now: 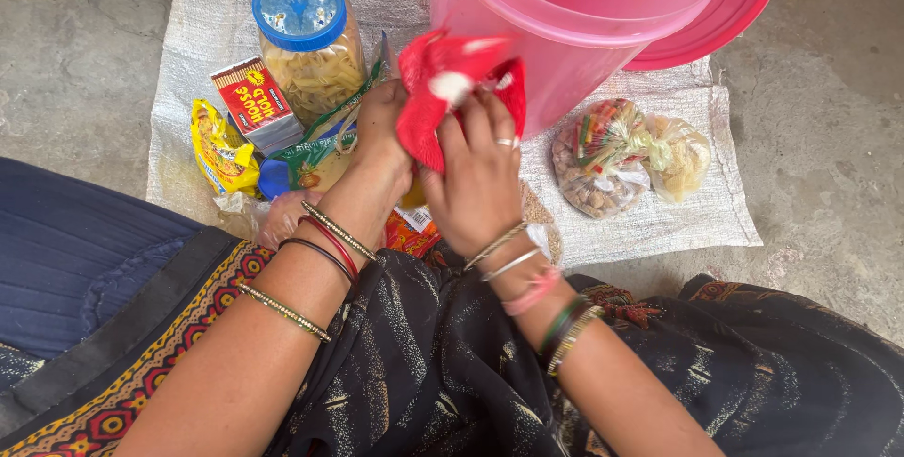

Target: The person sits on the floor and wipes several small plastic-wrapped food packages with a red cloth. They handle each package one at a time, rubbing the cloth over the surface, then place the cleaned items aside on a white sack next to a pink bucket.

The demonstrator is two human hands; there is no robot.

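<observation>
My left hand [379, 132] and my right hand [480, 179] both grip a red plastic packet [443, 90] with a white patch, held just in front of a big pink bucket [574, 24]. The packet is crumpled between my fingers. Bangles ring both wrists, and a ring shows on the right hand. Both hands hover over a white woven mat [678, 222] on the floor.
Left of my hands stand a clear jar with a blue lid [306, 43] full of pasta, a red and white box [252, 101], a yellow packet [219, 148] and a green packet [320, 151]. Clear bags of snacks [621, 156] lie at the right. A pink lid [730, 10] leans behind the bucket.
</observation>
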